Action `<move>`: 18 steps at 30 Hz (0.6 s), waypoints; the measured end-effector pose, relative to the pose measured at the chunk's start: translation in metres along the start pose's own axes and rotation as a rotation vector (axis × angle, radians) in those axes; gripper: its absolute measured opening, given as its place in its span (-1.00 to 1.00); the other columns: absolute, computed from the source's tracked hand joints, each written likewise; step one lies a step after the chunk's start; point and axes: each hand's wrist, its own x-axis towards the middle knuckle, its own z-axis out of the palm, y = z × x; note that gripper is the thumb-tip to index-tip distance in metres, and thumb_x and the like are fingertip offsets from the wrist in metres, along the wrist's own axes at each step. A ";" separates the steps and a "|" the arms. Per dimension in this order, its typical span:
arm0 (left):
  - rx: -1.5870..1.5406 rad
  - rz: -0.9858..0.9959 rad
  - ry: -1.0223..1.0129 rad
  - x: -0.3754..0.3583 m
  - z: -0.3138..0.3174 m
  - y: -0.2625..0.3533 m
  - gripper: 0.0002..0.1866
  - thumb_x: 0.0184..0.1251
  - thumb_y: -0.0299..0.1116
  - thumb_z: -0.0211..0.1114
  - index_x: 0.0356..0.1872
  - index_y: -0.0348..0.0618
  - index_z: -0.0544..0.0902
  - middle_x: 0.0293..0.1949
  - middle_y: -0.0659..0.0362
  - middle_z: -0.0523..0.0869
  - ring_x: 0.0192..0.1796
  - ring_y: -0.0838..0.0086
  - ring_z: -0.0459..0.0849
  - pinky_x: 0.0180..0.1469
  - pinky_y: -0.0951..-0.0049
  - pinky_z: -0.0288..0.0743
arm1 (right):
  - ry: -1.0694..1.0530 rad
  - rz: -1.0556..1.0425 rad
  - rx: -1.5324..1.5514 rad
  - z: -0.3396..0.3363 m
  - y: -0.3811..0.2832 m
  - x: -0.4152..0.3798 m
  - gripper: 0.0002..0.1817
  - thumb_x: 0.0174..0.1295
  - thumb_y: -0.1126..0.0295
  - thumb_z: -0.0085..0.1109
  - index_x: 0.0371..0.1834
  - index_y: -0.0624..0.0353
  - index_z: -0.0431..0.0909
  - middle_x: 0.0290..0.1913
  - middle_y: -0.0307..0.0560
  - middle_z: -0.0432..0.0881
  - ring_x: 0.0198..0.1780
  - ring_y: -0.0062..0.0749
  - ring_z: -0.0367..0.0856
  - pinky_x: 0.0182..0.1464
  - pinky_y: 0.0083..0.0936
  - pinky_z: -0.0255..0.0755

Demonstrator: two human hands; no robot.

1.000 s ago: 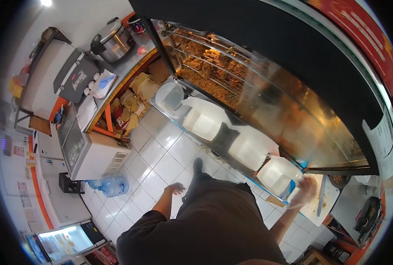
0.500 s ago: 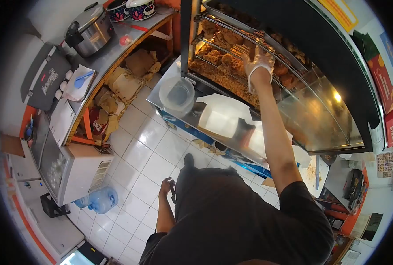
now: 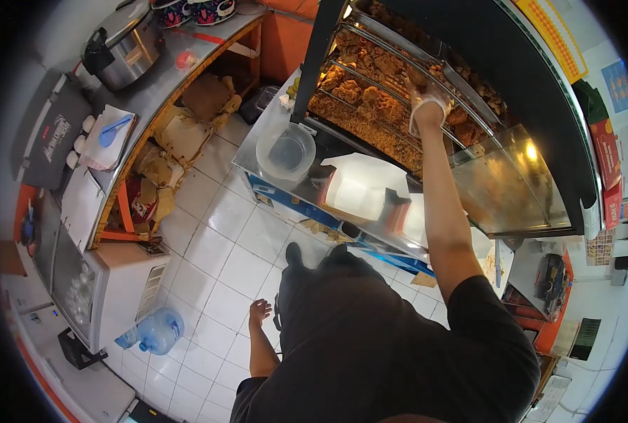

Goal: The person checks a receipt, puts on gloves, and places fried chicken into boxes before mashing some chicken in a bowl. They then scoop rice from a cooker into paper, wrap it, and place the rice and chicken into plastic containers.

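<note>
My right hand (image 3: 429, 107), in a clear plastic glove, reaches into a lit display cabinet. Its fingers are at the fried chicken (image 3: 374, 106) on the wire racks; I cannot tell whether they grip a piece. Breaded pieces fill the shelves around it, and a metal tray (image 3: 398, 34) sits on the upper level. Below my forearm, open white paper boxes (image 3: 363, 185) stand on the counter in front of the cabinet. Bare and low at my side, my left hand (image 3: 260, 311) hangs over the floor with its fingers curled and nothing in them.
A clear plastic tub (image 3: 285, 151) stands at the counter's left end. The cabinet's glass panel (image 3: 511, 183) is right of my arm. Across the tiled floor (image 3: 233, 247) are a workbench with a rice cooker (image 3: 127, 46), a white freezer (image 3: 120, 289) and a blue water jug (image 3: 161, 330).
My right hand has gone from spread fingers to being in against the chicken. My left hand's fingers have curled in. The whole view has shifted slightly.
</note>
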 end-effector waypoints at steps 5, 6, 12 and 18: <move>-0.012 0.054 -0.059 0.011 0.007 0.030 -0.59 0.41 -0.32 0.16 0.22 -0.22 0.43 -0.25 0.05 0.75 -0.31 0.40 0.72 -0.35 0.39 0.54 | 0.070 0.044 -0.118 -0.031 -0.010 -0.060 -0.37 0.27 -0.10 0.15 0.07 0.33 0.53 0.08 0.25 0.59 0.07 0.02 0.60 0.11 -0.25 0.50; 0.013 0.053 -0.062 0.011 0.008 0.037 -0.61 0.45 -0.32 0.12 0.22 -0.21 0.43 -0.18 0.02 0.74 -0.24 0.34 0.72 -0.25 0.32 0.56 | 0.317 -0.125 -0.127 -0.031 -0.006 -0.072 -0.42 0.31 -0.02 0.17 0.07 0.34 0.52 0.08 0.22 0.61 0.06 -0.03 0.63 0.10 -0.31 0.52; 0.155 0.052 -0.066 0.017 0.005 0.064 -0.65 0.50 -0.32 0.06 0.22 -0.18 0.42 -0.12 0.02 0.73 -0.16 0.28 0.72 -0.11 0.21 0.56 | 0.061 0.149 1.559 -0.093 0.005 -0.127 -0.69 0.36 0.47 0.11 0.13 0.34 0.50 0.08 0.02 0.61 0.13 -0.25 0.59 0.23 -0.27 0.51; 0.286 0.041 -0.120 0.038 0.005 0.090 -0.59 0.42 -0.29 0.17 0.23 -0.15 0.43 -0.17 0.04 0.74 -0.22 0.34 0.72 -0.22 0.27 0.55 | -0.262 0.447 1.894 -0.132 0.058 -0.195 -0.47 0.21 0.54 0.11 0.30 0.32 0.34 0.22 0.03 0.51 0.24 -0.13 0.50 0.32 -0.09 0.39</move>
